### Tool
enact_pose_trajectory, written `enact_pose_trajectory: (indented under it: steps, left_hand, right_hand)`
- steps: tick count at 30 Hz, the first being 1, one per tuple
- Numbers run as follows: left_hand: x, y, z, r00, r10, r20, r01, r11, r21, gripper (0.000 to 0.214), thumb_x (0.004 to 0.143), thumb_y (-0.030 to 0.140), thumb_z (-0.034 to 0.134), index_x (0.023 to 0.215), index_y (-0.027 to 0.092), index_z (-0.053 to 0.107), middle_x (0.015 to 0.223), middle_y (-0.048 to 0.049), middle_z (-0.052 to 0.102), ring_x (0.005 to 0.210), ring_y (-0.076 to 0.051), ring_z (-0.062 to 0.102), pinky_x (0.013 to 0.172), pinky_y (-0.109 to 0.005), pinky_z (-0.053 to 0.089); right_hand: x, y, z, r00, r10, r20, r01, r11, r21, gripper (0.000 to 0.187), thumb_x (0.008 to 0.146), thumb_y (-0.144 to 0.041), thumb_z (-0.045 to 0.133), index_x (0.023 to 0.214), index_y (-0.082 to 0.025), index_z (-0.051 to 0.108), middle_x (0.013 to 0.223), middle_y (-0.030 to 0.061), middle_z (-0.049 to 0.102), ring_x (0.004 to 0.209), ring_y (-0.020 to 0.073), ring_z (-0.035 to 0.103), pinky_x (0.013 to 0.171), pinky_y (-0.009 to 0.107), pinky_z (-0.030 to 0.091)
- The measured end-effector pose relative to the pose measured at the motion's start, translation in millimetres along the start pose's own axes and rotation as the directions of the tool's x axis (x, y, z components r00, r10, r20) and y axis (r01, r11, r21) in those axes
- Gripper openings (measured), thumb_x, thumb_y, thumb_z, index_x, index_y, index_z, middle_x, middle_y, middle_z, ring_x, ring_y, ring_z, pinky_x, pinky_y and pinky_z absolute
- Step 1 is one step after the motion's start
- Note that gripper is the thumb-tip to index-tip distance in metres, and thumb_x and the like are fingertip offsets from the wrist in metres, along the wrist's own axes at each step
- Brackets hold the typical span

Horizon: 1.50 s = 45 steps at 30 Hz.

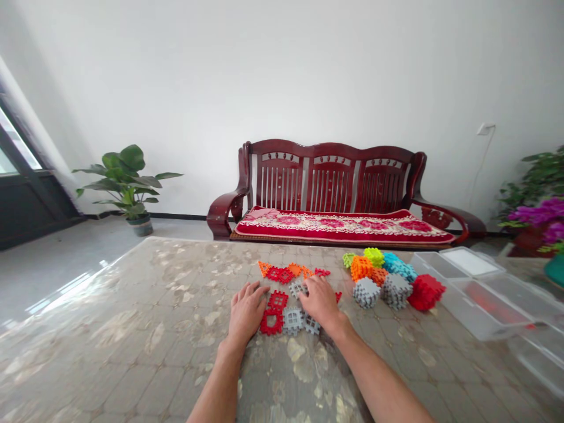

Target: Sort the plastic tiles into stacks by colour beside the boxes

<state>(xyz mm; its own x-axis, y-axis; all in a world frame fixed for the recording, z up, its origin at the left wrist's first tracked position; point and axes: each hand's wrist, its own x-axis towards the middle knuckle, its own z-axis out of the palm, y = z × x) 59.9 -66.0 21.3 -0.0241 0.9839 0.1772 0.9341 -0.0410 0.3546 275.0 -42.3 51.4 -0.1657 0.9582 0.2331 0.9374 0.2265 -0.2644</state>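
Observation:
Both my hands rest palm down on a table (pixel 132 329) among flat plastic interlocking tiles. My left hand (pixel 245 310) lies flat with fingers stretched out, its fingertips beside a red tile (pixel 277 300). My right hand (pixel 319 301) covers some tiles, fingers spread toward a grey tile (pixel 298 288). Between the hands lie another red tile (pixel 272 322) and grey tiles (pixel 293 320). Beyond them sits a row of orange and red tiles (pixel 286 272).
Assembled cubes stand at the right: grey cubes (pixel 381 291), a red cube (pixel 425 292), an orange cube (pixel 362 268), green and blue ones. Clear plastic bins (pixel 476 294) sit at the far right. A red wooden bench (pixel 335 200) and potted plants (pixel 126 182) stand behind.

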Motion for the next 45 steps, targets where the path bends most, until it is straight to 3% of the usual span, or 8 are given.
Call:
enact_pose_trajectory:
  steps: [4,14,20,25,28,35,45]
  left_hand:
    - [0.6,-2.0,1.7,1.0,0.006,-0.004,-0.006,1.0,0.0,0.043,0.091,0.023,0.046,0.127,0.034,0.065,0.146,-0.0012,0.055,0.14,-0.027,0.04,0.111,-0.047,0.031]
    - [1.3,-3.1,0.8,1.0,0.022,-0.006,-0.022,1.0,0.005,0.042,0.092,0.024,0.044,0.127,0.033,0.065,0.144,-0.0025,0.057,0.139,-0.027,0.042,0.11,-0.045,0.033]
    - [3.1,-7.0,4.9,1.0,0.027,-0.012,-0.027,1.0,0.004,0.041,0.091,0.024,0.046,0.126,0.034,0.065,0.145,-0.0023,0.056,0.137,-0.024,0.043,0.111,-0.044,0.033]
    - [3.5,-7.0,5.4,1.0,0.026,-0.017,-0.025,1.0,0.01,0.041,0.092,0.026,0.045,0.127,0.034,0.065,0.145,-0.0021,0.056,0.138,-0.024,0.043,0.112,-0.045,0.032]
    - [2.9,-5.1,3.4,1.0,0.015,-0.014,-0.015,1.0,0.018,0.041,0.093,0.027,0.044,0.127,0.034,0.065,0.145,-0.002,0.056,0.139,-0.026,0.042,0.111,-0.046,0.032]
    - [3.2,-6.4,4.8,0.999,0.033,-0.019,-0.033,0.999,0.004,0.041,0.091,0.025,0.045,0.127,0.033,0.065,0.145,-0.0027,0.056,0.137,-0.024,0.044,0.112,-0.045,0.032]
    - [3.8,-7.7,6.9,0.999,0.031,-0.03,-0.03,0.999,0.023,0.04,0.092,0.025,0.045,0.126,0.034,0.065,0.145,-0.0023,0.056,0.137,-0.026,0.045,0.111,-0.046,0.034]
  right_hand:
    - [3.6,-17.3,-4.2,0.997,0.061,0.053,-0.056,0.995,-0.088,0.039,0.081,-0.042,0.066,0.107,-0.013,0.071,0.111,0.0179,0.069,0.111,0.0319,0.058,0.093,0.042,0.044]
    - [6.2,-10.3,5.0,0.998,0.039,0.043,-0.035,0.994,-0.105,0.043,0.084,-0.03,0.065,0.123,-0.012,0.061,0.114,0.0168,0.069,0.109,0.0298,0.062,0.091,0.038,0.045]
    - [4.0,-1.2,2.7,0.996,0.076,-0.056,-0.08,0.994,-0.068,0.063,0.082,-0.029,0.07,0.139,-0.014,0.048,0.118,0.0155,0.069,0.109,0.028,0.063,0.092,0.035,0.046]
    - [-4.2,9.6,-1.5,0.989,0.066,-0.13,-0.068,0.998,-0.012,0.065,0.082,-0.02,0.066,0.142,-0.017,0.043,0.118,0.0148,0.069,0.109,0.0264,0.063,0.092,0.035,0.046]
    - [-11.4,16.8,-2.2,0.991,0.075,-0.114,-0.078,0.997,-0.022,0.062,0.082,-0.015,0.062,0.141,-0.017,0.045,0.114,0.0136,0.07,0.106,0.0258,0.064,0.09,0.034,0.046]
    - [-18.3,14.3,-12.0,0.997,0.067,-0.048,-0.068,0.997,-0.022,0.043,0.081,-0.024,0.062,0.124,-0.021,0.061,0.11,0.0084,0.072,0.104,0.026,0.06,0.089,0.034,0.044]
    - [-15.8,-11.6,-19.3,0.996,0.056,0.071,-0.049,0.993,-0.106,0.06,0.076,-0.028,0.064,0.134,-0.017,0.054,0.121,0.0153,0.068,0.114,0.0327,0.054,0.092,0.042,0.039]
